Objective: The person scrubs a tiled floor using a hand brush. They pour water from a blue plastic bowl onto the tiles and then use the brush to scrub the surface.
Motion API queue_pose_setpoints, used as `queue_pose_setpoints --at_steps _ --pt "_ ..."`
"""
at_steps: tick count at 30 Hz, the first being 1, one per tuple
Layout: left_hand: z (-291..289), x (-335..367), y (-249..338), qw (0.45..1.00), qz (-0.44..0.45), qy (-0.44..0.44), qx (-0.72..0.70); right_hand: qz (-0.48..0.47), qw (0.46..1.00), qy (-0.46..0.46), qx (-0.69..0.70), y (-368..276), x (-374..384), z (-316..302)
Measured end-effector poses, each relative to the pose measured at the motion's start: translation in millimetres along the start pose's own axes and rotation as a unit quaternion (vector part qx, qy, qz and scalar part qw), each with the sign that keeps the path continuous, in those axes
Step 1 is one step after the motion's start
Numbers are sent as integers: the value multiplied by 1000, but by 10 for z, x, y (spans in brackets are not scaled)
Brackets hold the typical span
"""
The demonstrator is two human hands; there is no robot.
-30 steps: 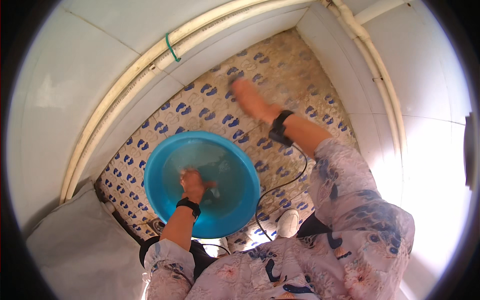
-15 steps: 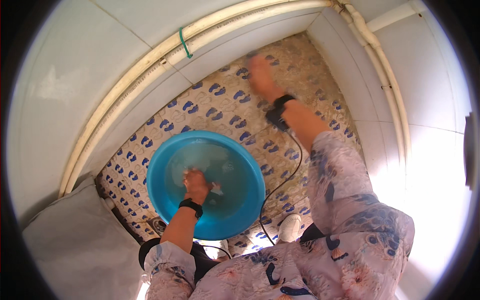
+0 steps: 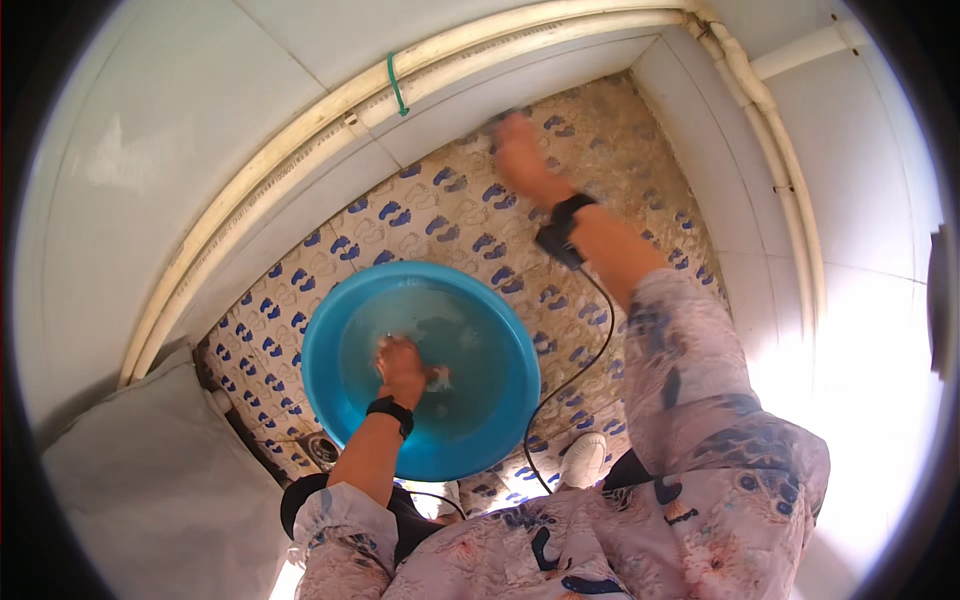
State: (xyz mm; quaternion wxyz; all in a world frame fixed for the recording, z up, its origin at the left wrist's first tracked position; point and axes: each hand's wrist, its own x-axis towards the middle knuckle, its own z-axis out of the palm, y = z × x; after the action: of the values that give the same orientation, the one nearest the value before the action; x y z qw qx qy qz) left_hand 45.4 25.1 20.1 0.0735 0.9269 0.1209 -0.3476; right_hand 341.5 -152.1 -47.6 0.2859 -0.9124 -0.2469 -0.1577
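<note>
My left hand (image 3: pixel 402 372) reaches into a round blue basin (image 3: pixel 313 395) and is partly under cloudy, grey-green water (image 3: pixel 465 345). A small pale patch shows beside the thumb; the fingers are hidden by the water, so I cannot tell whether they hold anything. Stretched out far ahead, my right hand (image 3: pixel 525 158) is low over the tiled floor (image 3: pixel 455 212), close to the base of the wall. Motion smears its fingers, and something dark shows at their tips, too blurred to name. Each wrist wears a black strap; the right one also carries a black box with a cable (image 3: pixel 598 350).
Cream pipes (image 3: pixel 240 195) tied with a green cord run along the tiled wall and its corner. A grey covered object (image 3: pixel 150 470) stands at the left. A round floor drain (image 3: pixel 320 450) lies left of the basin. My white shoe (image 3: pixel 583 460) is by the cable.
The whole view has shifted slightly, so basin and pipes sit a little further right. My right hand stays by the wall base, still blurred; my left hand remains in the water.
</note>
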Motion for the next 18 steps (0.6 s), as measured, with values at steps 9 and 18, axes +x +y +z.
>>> queue_pose_setpoints --at_steps 9,18 --pt "106 -37 -148 997 -19 19 75 -308 862 -273 295 -1063 -207 -32" --pt "65 -39 -157 999 13 15 -25 166 970 -122 -133 896 -1241 -1762"
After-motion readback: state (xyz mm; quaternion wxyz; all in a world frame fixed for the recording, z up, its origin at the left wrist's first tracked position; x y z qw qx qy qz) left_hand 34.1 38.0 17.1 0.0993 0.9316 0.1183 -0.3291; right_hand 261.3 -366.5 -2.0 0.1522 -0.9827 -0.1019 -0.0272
